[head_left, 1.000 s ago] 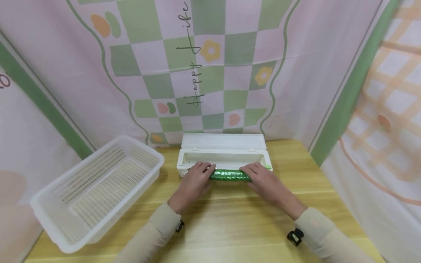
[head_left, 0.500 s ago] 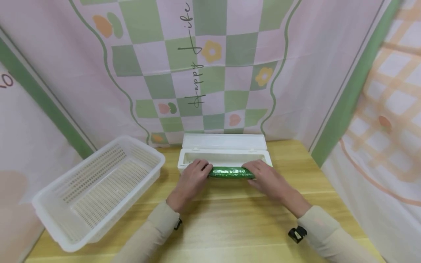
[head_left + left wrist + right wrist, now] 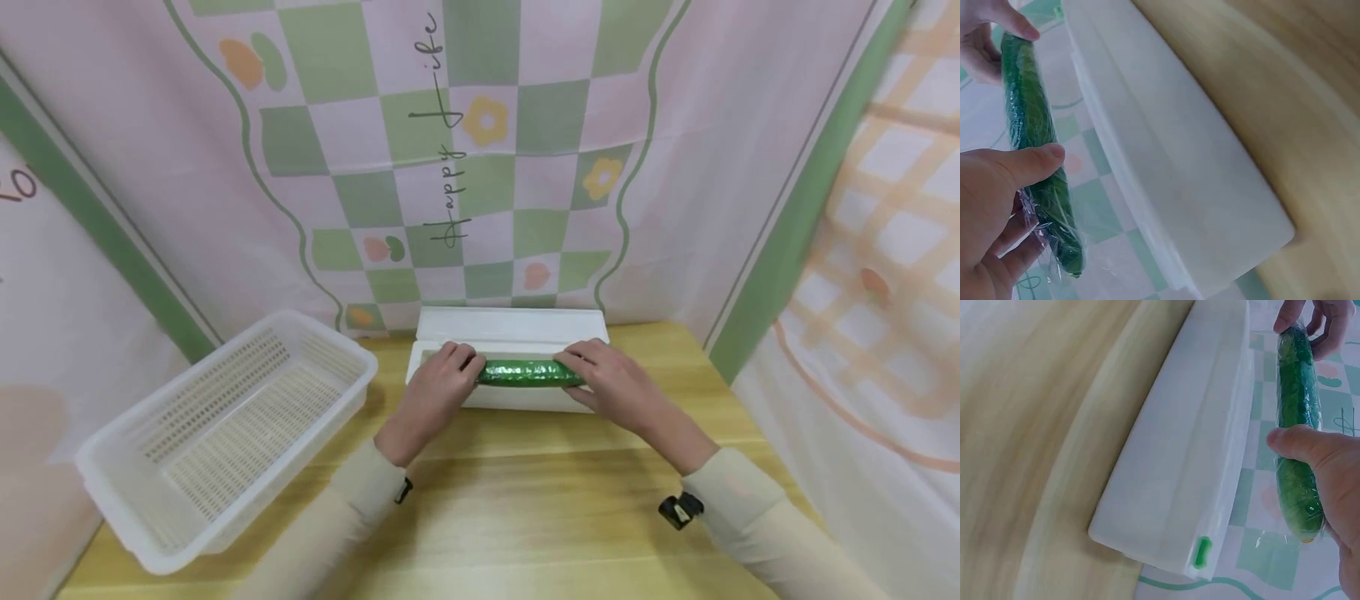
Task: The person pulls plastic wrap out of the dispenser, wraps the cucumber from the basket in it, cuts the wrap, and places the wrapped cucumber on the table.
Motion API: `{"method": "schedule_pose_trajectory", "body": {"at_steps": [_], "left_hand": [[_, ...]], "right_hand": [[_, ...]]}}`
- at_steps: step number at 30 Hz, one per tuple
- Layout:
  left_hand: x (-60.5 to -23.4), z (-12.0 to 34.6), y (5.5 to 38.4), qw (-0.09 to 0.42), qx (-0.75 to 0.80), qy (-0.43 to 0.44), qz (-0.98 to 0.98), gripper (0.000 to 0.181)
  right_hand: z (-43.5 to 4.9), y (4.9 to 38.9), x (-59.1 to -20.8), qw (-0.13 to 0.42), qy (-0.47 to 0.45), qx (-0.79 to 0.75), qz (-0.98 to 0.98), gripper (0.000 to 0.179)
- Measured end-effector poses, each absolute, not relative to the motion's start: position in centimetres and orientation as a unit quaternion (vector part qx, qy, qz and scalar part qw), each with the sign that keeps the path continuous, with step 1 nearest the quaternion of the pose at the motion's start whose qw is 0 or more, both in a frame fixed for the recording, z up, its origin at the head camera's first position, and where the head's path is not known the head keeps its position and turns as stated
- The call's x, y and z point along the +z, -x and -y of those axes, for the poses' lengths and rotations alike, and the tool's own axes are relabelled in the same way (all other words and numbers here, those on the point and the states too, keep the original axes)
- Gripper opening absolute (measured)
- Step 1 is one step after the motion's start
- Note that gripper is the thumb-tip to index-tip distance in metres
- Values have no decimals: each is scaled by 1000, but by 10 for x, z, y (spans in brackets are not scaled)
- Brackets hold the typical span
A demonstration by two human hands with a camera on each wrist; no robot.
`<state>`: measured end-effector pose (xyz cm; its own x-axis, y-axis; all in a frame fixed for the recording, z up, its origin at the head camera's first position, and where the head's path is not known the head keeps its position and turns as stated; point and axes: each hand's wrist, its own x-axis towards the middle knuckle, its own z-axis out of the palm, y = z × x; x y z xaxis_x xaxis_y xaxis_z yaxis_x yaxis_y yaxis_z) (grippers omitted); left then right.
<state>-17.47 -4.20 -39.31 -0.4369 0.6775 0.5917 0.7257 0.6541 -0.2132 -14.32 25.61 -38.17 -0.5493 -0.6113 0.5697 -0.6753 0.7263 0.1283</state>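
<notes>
A green cucumber [image 3: 525, 372] wrapped in clear film is held level by both hands, one near each end. My left hand [image 3: 442, 385] grips its left part; in the left wrist view the thumb lies across the cucumber [image 3: 1034, 112] and the fingers curl beneath, with loose film around that end. My right hand [image 3: 617, 385] grips the right part, its thumb across the cucumber [image 3: 1297, 387] in the right wrist view. Just under it stands a long white box [image 3: 525, 399], its lid [image 3: 510, 323] tipped back. Cucumber and hands hide most of the box's inside.
A white slotted plastic basket [image 3: 225, 425] stands at the left of the wooden table [image 3: 510, 500]. Behind the box hangs a checkered cloth [image 3: 487, 183]. A green mark [image 3: 1202, 552] shows on the box's end.
Both hands have lifted the cucumber and moved it away from me, from the front edge of the white box to above its opening. Box and basket stay in place.
</notes>
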Motion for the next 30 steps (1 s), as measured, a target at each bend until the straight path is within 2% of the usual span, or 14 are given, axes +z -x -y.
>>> {"method": "schedule_pose_trajectory", "body": {"at_steps": [14, 30], "left_hand": [[-367, 43, 182, 336, -28, 414, 845, 12], [-330, 43, 172, 354, -41, 426, 832, 16]], "right_hand": [[-262, 153, -363, 326, -372, 73, 866, 55], [-266, 143, -327, 337, -389, 70, 855, 57]]}}
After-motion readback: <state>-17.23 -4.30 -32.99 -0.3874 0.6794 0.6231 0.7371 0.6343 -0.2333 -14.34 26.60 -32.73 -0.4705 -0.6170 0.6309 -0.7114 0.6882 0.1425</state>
